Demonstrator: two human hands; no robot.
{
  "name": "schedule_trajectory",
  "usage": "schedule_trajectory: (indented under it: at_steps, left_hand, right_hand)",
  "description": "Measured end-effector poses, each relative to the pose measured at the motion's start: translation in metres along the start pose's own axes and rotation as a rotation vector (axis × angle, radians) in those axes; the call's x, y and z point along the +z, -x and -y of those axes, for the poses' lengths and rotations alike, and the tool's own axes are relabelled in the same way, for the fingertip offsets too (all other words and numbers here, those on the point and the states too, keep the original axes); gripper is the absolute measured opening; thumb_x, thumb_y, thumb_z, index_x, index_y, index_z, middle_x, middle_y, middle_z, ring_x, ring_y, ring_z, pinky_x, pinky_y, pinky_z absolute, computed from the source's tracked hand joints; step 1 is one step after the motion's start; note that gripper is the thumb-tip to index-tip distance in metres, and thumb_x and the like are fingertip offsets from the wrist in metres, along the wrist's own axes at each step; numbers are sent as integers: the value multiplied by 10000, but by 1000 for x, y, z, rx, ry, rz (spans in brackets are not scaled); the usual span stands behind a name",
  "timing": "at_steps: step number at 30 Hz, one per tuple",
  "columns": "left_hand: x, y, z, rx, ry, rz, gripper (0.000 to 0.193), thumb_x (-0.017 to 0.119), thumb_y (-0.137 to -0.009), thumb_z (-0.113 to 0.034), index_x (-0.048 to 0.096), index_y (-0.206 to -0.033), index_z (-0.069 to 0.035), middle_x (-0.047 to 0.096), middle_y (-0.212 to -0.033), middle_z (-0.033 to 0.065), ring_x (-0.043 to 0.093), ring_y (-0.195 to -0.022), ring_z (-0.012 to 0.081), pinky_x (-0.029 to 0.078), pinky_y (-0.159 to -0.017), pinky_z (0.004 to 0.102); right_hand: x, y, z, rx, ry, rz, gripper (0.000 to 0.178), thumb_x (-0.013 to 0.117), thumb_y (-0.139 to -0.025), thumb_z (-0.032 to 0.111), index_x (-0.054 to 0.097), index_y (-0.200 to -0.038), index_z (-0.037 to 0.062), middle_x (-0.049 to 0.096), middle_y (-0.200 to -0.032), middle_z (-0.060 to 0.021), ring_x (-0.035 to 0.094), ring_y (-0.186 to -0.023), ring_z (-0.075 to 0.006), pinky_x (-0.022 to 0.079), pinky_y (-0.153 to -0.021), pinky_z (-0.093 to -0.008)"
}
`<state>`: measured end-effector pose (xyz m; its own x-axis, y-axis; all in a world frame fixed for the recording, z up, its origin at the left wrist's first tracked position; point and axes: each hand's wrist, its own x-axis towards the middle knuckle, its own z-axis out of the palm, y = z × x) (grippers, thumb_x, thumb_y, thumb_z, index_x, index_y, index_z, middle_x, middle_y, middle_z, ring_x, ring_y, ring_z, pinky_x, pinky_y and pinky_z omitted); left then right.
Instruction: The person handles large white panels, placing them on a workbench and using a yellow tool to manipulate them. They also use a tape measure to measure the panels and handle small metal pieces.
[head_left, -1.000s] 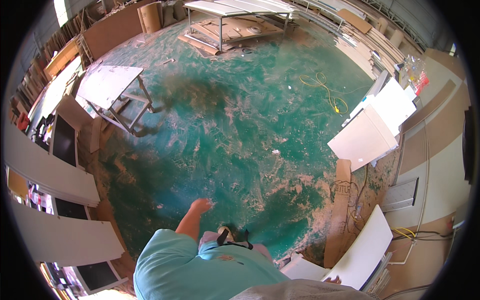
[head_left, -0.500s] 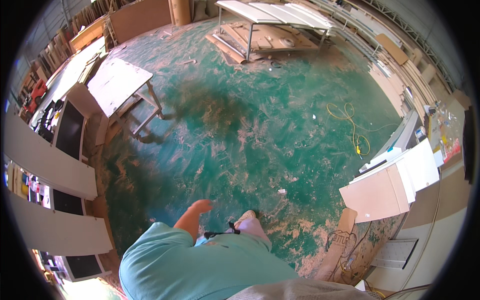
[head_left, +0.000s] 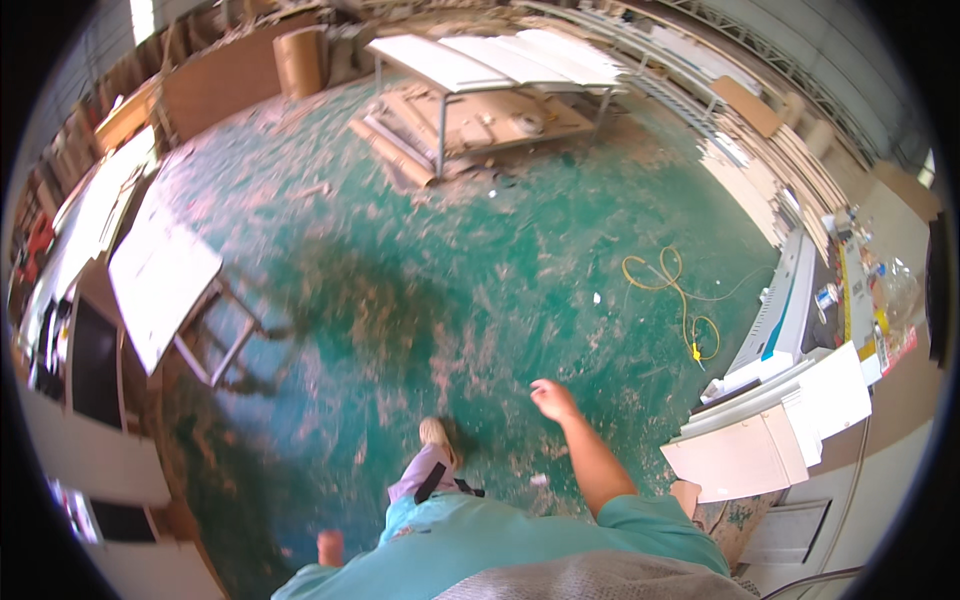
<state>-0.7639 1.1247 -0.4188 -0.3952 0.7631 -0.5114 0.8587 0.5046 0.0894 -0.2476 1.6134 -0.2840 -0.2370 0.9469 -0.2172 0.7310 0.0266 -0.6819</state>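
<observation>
My right hand is stretched forward over the green floor, its fingers loosely bent and nothing visible in them. At my left side, low in the view, my left hand shows only as a small blurred patch beside my shirt; its fingers cannot be made out. Neither hand touches any object. One shoe is set forward on the dusty floor. Closest to the right hand, though well apart from it, is a stack of pale panels.
A white-topped table stands to the left, near white cabinets. Ahead, a metal-legged table carries white boards, with scrap sheets underneath. A yellow cord lies on the floor at right. Long boards line the far right.
The view has moved forward and the tables appear nearer. My right arm has swung forward into view, while my left arm has dropped back to my side. The other foot now leads.
</observation>
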Motion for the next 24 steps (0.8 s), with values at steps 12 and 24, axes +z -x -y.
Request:
schedule_trajectory:
  at_steps: [12, 24]
  left_hand:
    - [-329, -545, -317, 538, -45, -72, 353, 518, -911, -366, 675, -1130, -137, 667, -1174, 164, 636, -1062, 384, 514, -902, 471]
    - [-435, -794, -536, 651, 270, 52, 451, 617, -889, -408, 659, -1204, -87, 710, -1071, 150, 694, -898, 271, 537, -831, 384]
  right_hand:
    - [40, -74, -124, 317, 211, -2, 305, 573, -877, 310, 706, -1063, 109, 701, -1101, -124, 669, -1007, -320, 547, -843, -444]
    - [-13, -309, -279, 455, 438, 604, 346, 558, -841, 355, 736, -1013, 114, 683, -1113, -184, 659, -1023, -368, 534, -840, -448]
